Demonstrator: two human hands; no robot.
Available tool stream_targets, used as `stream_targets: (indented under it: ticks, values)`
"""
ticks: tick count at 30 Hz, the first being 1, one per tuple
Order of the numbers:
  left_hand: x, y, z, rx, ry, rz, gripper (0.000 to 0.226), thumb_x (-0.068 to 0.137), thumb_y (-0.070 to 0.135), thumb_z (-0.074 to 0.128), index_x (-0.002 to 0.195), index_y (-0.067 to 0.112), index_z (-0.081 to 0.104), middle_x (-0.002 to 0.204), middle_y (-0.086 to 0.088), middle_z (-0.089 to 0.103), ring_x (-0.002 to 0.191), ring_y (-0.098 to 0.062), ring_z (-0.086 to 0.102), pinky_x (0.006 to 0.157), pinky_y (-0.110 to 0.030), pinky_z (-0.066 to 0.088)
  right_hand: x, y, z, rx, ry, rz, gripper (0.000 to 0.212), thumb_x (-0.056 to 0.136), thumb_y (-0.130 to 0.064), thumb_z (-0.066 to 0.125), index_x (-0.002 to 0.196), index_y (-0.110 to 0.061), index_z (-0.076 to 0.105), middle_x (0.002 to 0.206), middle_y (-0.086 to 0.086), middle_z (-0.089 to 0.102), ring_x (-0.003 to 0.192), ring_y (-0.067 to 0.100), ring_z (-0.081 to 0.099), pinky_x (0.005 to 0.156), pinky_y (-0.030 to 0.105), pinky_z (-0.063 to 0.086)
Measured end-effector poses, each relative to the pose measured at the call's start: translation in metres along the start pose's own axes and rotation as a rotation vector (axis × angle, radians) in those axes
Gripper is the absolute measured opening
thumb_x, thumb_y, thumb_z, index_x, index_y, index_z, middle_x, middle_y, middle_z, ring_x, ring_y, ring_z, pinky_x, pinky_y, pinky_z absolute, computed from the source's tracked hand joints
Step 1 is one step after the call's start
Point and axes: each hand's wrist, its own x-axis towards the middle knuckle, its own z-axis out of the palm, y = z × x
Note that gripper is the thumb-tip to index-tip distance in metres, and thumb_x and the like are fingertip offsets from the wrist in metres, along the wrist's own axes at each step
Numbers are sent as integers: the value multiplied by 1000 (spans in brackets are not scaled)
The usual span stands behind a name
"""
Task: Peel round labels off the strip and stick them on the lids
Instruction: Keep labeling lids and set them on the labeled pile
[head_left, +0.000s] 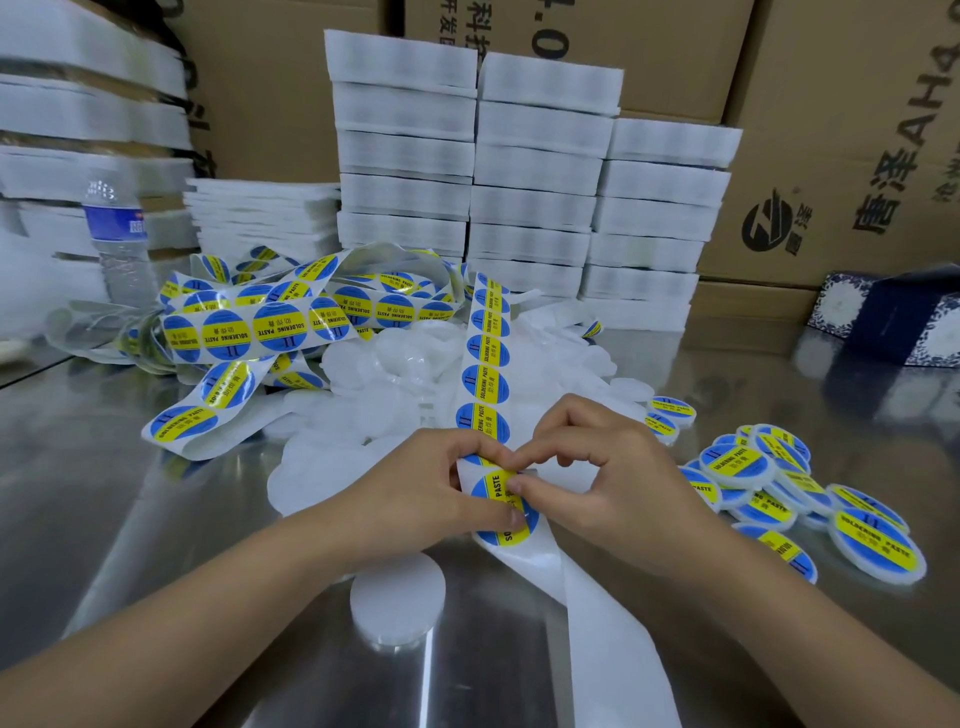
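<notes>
A white backing strip (485, 374) with round blue-and-yellow "soldering paste" labels runs from a tangled heap toward me. My left hand (441, 488) pinches the strip around one round label (501, 506), thumb on its lower part. My right hand (597, 467) pinches the upper edge of that same label with thumb and forefinger. The bare end of the strip (597, 623) trails down toward me. One plain white lid (397, 597) lies on the table just below my hands. A heap of plain white lids (395, 395) sits behind my hands.
Several labelled lids (789, 493) lie piled at the right. The tangled label strip (270, 322) fills the left middle, beside a water bottle (117, 234). Stacks of white foam trays (530, 182) and cardboard boxes (831, 130) stand behind. A blue patterned box (893, 317) is at far right.
</notes>
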Motion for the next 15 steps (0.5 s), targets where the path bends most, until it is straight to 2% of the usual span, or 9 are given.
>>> stream_targets:
  ticks: [5,9,10,12,15]
  values:
    - [-1,0,0,-1,-16,7,23,68,25,81,81,37,67,56,2,48,41,-7,33,44,-16,27,1,0,1,-31,34,-46,14,72,-14,78,81,-25,77,75,-14,51,72,1,50,63,11,38]
    - [-1,0,1,-10,-32,9,23,68,24,81,81,36,67,52,7,53,42,-6,38,46,-15,32,1,0,0,-52,24,-64,12,72,-13,78,80,-22,77,76,-12,53,74,-2,50,64,10,38]
    - [-1,0,1,-15,-42,8,24,67,25,82,82,36,68,57,4,60,46,-7,44,50,-18,38,0,-1,0,-52,21,-69,12,72,-13,78,80,-22,77,76,-11,53,74,-1,50,64,10,39]
    - [0,0,1,-31,-54,-1,26,63,29,81,85,35,68,78,-7,71,61,-15,56,65,-33,50,0,-1,0,-49,17,-72,12,71,-13,77,79,-22,77,75,-9,54,74,2,52,64,12,39]
    - [0,-1,2,-51,-43,4,28,60,33,80,86,35,68,87,-16,70,62,-18,52,67,-35,44,0,-2,0,-52,12,-74,13,71,-11,78,77,-22,77,75,-11,53,74,4,52,64,12,39]
